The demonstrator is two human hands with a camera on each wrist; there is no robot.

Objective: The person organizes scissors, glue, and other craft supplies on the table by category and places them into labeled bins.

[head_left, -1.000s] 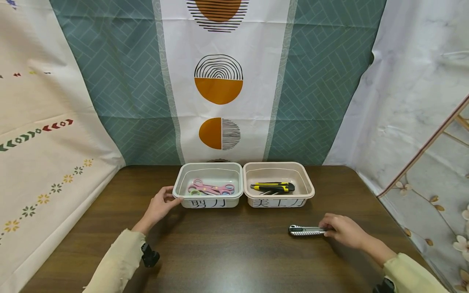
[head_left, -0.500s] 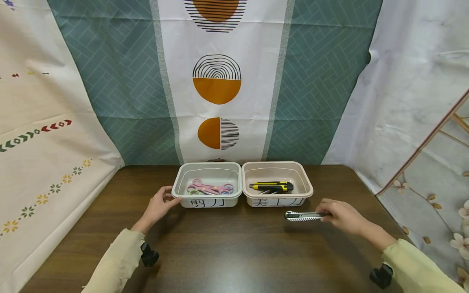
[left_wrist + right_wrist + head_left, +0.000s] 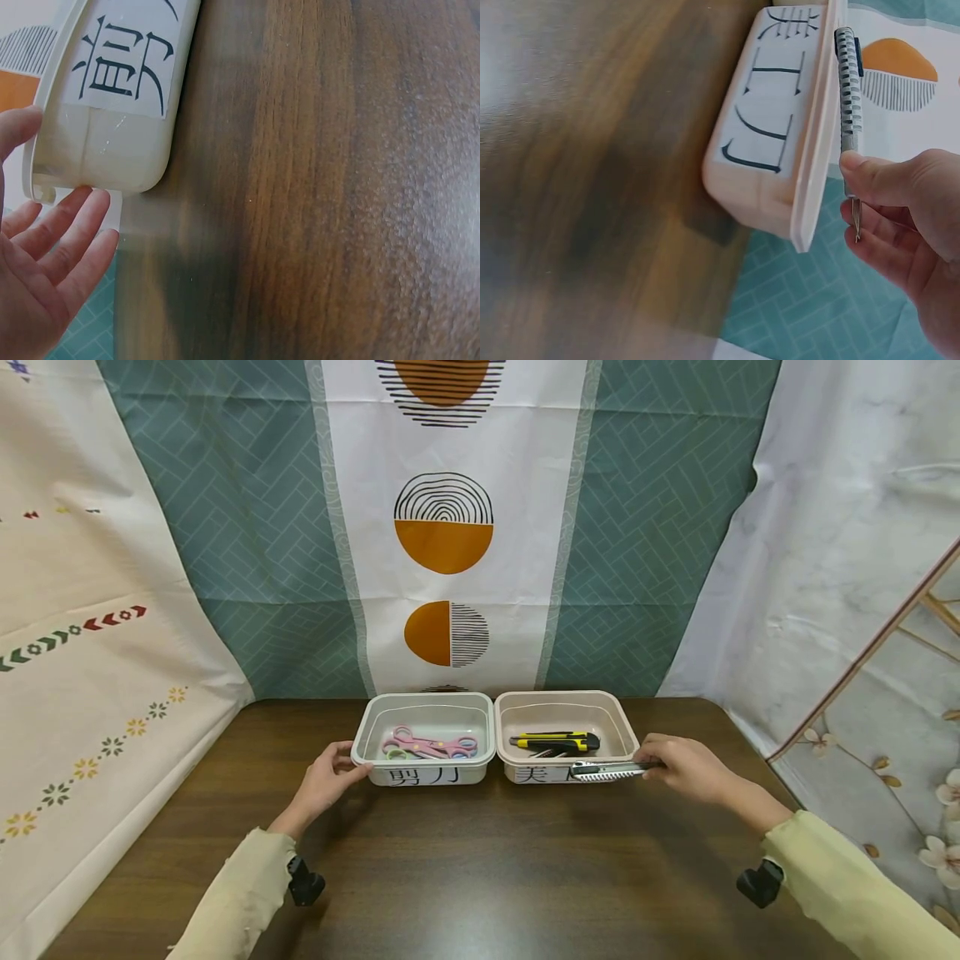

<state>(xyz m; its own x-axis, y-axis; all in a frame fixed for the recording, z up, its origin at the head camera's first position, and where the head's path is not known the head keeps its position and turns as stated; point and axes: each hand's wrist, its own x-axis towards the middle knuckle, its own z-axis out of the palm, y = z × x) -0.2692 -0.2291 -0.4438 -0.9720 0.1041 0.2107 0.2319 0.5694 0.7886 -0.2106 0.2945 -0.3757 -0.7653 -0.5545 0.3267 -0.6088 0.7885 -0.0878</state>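
Note:
My right hand (image 3: 678,768) pinches a silver utility knife (image 3: 603,769) by its back end and holds it level over the front right rim of the pink tray (image 3: 633,739). In the right wrist view the silver utility knife (image 3: 847,82) lies along the pink tray's (image 3: 780,135) rim, gripped by my right hand (image 3: 900,217). A yellow-and-black utility knife (image 3: 557,742) lies inside that tray. My left hand (image 3: 327,777) rests with straight fingers against the left side of the white tray (image 3: 367,727), which holds pink scissors (image 3: 431,746). The left wrist view shows my left hand (image 3: 45,262) at the white tray's (image 3: 112,142) corner.
Both trays stand side by side at the back of a dark wooden table (image 3: 465,868), each with a label on its front. Patterned cloths hang behind and to both sides. The table's right edge (image 3: 757,752) is close to my right hand.
My right hand has lifted the silver utility knife off the table and carried it back and left to the pink tray's front rim. The left hand has stayed at the white tray.

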